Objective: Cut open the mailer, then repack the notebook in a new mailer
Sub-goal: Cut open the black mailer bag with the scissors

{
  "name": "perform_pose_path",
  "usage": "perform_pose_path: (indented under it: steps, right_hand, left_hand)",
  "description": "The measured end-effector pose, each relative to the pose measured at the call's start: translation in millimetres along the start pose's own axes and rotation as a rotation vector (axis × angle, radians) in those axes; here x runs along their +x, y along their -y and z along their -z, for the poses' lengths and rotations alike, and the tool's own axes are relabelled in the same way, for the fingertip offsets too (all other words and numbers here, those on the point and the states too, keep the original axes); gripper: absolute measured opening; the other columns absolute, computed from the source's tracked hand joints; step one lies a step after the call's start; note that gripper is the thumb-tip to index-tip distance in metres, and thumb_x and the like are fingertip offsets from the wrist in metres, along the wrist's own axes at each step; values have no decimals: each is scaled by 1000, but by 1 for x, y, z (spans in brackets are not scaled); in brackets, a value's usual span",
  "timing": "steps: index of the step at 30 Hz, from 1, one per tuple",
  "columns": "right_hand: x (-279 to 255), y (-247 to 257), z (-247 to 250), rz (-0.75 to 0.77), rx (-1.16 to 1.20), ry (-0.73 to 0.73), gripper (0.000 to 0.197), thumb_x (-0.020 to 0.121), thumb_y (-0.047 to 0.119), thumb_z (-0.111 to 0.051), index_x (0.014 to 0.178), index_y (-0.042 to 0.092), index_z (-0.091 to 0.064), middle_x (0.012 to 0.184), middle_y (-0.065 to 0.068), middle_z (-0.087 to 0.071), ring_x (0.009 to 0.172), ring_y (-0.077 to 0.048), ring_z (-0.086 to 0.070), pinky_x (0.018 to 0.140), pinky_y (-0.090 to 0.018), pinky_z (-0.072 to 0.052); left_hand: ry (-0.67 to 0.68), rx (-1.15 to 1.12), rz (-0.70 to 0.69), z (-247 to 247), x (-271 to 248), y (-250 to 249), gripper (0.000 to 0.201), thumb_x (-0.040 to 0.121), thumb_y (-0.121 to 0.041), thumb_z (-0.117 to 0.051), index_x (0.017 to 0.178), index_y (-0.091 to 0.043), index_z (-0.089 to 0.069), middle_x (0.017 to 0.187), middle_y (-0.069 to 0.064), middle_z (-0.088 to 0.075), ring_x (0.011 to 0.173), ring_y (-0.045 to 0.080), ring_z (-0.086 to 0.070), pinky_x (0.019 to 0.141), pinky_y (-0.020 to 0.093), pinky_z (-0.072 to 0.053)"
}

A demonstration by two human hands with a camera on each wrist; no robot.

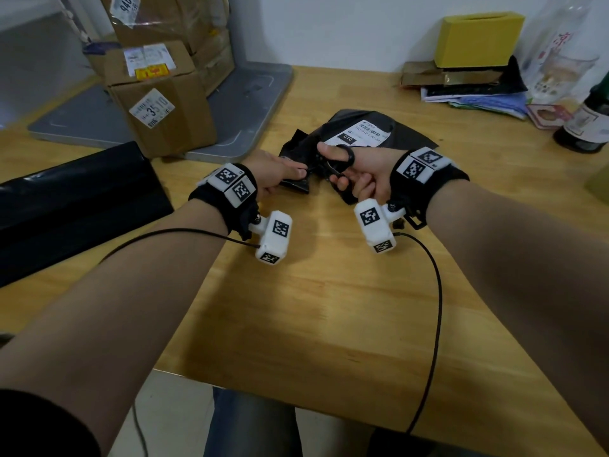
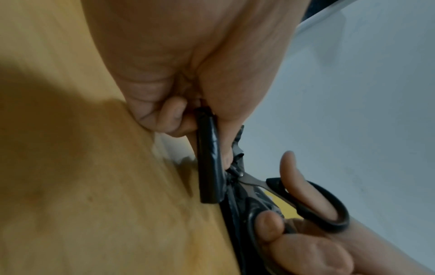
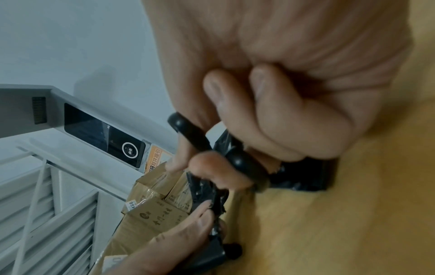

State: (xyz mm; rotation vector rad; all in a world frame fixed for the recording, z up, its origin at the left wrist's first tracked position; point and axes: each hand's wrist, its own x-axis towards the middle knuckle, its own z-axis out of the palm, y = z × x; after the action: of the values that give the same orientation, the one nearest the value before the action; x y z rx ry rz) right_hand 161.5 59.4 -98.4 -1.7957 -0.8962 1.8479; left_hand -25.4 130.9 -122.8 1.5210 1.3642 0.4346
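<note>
1. Mailer (image 1: pixel 359 133), black plastic with a white shipping label, is lying on the wooden surface (image 1: pixel 329 291) in the head view, just in front of both hands. The left hand (image 1: pixel 276 176) is pinching the mailer's near left edge between thumb and fingers. The right hand (image 1: pixel 359 173) is gripping black-handled scissors (image 1: pixel 339 163), thumb through one loop and fingers through the other, blades pointing left at the pinched edge. A second black mailer (image 1: pixel 72 206) is lying flat at the left of the surface, well apart. Taped cardboard boxes (image 1: pixel 158 94) are sitting on a grey platform behind it; a yellow box (image 1: pixel 478 37) is resting on a stack of papers at the back right, with a dark bottle (image 1: pixel 586 123) at the far right.

2. Left wrist view: the left hand (image 2: pixel 188 74) is holding a folded strip of the mailer (image 2: pixel 209 158) clamped between thumb and curled fingers. The scissors (image 2: pixel 254 183) are biting into the plastic just beside the thumb tip, blades partly parted. The right hand (image 2: pixel 306 241) is filling both loops.

3. Right wrist view: the right hand (image 3: pixel 282 93) is curling round the scissors (image 3: pixel 240 160) loops. The left hand (image 3: pixel 176 240) is gripping crumpled mailer (image 3: pixel 207 193) plastic below. Blades are hidden here. The cardboard boxes (image 3: pixel 150 214) are showing behind.
</note>
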Motion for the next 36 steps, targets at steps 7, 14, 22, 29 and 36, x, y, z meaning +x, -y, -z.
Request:
perform_pose_path:
  steps: [7, 14, 22, 29, 36]
  right_hand:
    - [-5, -7, 11, 9, -63, -75, 56, 82, 75, -59, 71, 21, -49, 49, 11, -44, 29, -1, -26, 35, -14, -15]
    - [-27, -23, 20, -50, -280, -189, 56, 73, 77, -68, 71, 24, -53, 54, 9, -47, 34, -4, -22, 38, -13, -15]
    - [-59, -42, 25, -118, -297, -55, 73, 60, 88, -63, 76, 17, -59, 67, 2, -51, 38, -4, -29, 40, -13, -16]
    - [-77, -43, 26, -92, -308, -78, 72, 58, 86, -64, 77, 17, -58, 64, 2, -53, 36, -4, -31, 36, -12, -22]
    - [-75, -36, 26, -73, -362, -146, 74, 65, 90, -59, 82, 18, -62, 64, 6, -54, 40, -5, -28, 42, -14, -20]
  left_hand:
    - [5, 46, -9, -3, -2, -3, 23, 83, -27, -79, 106, -29, -76, 98, -8, -60, 81, 7, -50, 76, 25, -45]
    - [-35, 88, 5, 5, -5, -7, 24, 84, -27, -78, 108, -27, -76, 102, -1, -65, 59, 13, -42, 48, 23, -38]
    - [-189, 263, 23, -1, -3, -17, 65, 76, -31, -84, 126, 2, -59, 122, 13, -63, 110, 31, -62, 96, 42, -52]
    - [-349, 623, 1, -13, -20, -43, 53, 74, -44, -82, 115, -20, -58, 146, 15, -27, 134, 40, -25, 106, 48, -36]
    - [-175, 487, -106, -11, -17, -50, 61, 85, -18, -77, 140, -17, -49, 138, 11, -54, 116, 30, -58, 80, 31, -51]
